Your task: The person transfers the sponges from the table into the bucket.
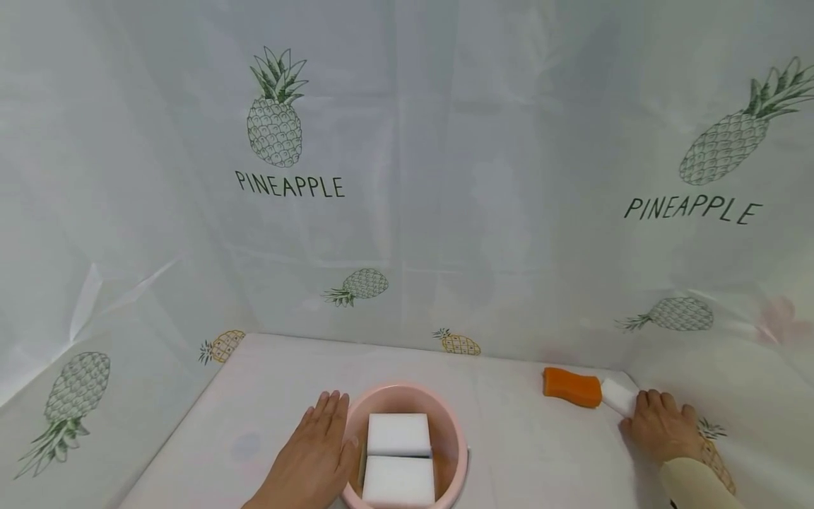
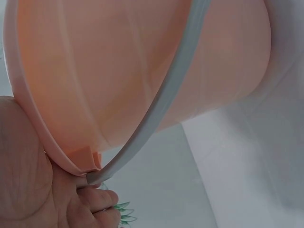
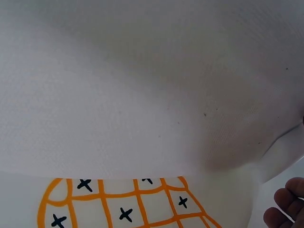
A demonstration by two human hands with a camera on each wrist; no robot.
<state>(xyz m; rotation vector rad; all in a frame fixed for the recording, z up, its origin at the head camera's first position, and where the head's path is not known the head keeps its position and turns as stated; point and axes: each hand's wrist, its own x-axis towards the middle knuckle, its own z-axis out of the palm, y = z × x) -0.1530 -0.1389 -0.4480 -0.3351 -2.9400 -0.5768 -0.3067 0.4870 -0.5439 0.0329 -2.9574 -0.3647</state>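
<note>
A pink bucket stands at the front middle of the table, with two white sponge blocks inside. My left hand lies along the bucket's left rim with straight fingers. In the left wrist view, its palm is against the rim near the pivot of the pale grey handle. Over at the right, my right hand has thumb and fingers at the right end of a white sponge, which it pinches. An orange sponge sits end to end with that one. In the right wrist view, pale fabric hides most of the hand; only fingertips show.
A pale sheet printed with pineapples hangs behind the table and along both sides. The white tabletop runs between the bucket and the sponges. The right side sheet rises close beside my right hand.
</note>
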